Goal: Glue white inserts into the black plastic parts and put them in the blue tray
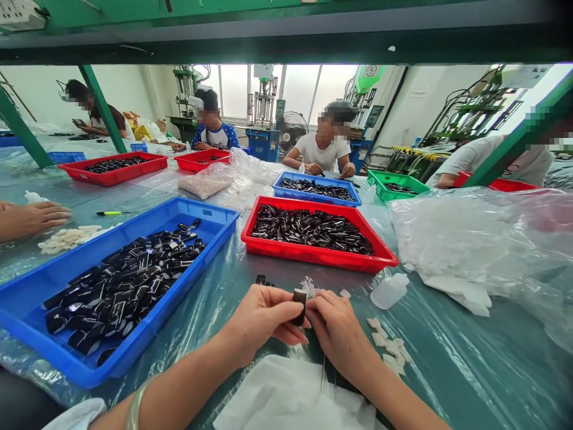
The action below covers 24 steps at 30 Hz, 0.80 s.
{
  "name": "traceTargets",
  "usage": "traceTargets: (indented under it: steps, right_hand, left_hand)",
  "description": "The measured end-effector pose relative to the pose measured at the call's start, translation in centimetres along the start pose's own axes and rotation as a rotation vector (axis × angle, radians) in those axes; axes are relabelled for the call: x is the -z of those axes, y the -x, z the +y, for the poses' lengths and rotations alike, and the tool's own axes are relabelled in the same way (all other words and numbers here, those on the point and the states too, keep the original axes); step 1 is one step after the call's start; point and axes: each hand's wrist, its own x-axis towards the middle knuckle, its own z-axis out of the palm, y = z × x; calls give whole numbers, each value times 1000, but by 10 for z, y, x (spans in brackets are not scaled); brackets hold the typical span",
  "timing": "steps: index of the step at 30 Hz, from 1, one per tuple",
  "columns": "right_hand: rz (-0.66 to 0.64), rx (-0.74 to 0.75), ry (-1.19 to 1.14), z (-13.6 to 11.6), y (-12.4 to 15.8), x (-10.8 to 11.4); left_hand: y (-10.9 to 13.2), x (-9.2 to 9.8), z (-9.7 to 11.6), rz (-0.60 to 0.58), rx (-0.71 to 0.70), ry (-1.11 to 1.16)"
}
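Note:
Between thumb and fingers, my left hand (264,319) grips a small black plastic part (299,307) with a pale top end, held upright. Close against its right side is my right hand (333,325), fingertips pinched together; whatever they hold is hidden. Just beyond the hands lie a little pile of tiny white pieces (308,286) and another black part (262,279). A white cloth (286,394) is spread below my wrists. Under my right forearm a dark item with thin metal prongs (329,373) is partly covered.
A blue tray (197,286) of black parts stands left, a red tray (313,261) of them ahead. To the right are a small translucent bottle (388,291), white pads (388,343) and a plastic bag (470,245). Another person's hand (36,218) rests far left. Several people sit opposite.

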Motion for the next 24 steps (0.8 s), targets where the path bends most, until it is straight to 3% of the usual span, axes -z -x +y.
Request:
traceTargets:
  steps: [8,24]
  right_hand:
    - [153,47,-109,-11,7,40]
    - [220,226,-40,-20,11,43]
  left_hand:
    - [2,-8,-5,-96,49,-206]
    - [2,-9,-12,-127,6,-301]
